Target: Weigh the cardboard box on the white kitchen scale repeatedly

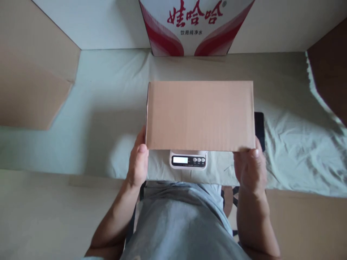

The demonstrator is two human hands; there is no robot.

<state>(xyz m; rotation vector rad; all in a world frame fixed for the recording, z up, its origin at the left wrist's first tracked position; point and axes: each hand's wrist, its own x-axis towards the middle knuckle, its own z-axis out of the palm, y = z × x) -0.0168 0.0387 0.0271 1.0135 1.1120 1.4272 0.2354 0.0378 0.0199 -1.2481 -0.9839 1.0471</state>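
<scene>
Between my two hands is a plain brown cardboard box (200,115), its broad face toward me. My left hand (138,162) grips the lower left side, thumb at the corner. At the lower right corner, my right hand (251,166) holds the box with its thumb on the edge and fingers partly hidden behind and below. A white digital kitchen scale (189,165) peeks out under the box's near edge, display lit and several round buttons beside it. The box covers the rest of the scale, so I cannot tell whether they touch.
A pale green cloth (114,83) covers the table. Behind the box stands a white and red printed carton (189,43). A black flat object (259,126) lies partly hidden at the box's right. Cardboard panels (32,83) stand at the left, with a dark brown panel (330,72) at the right.
</scene>
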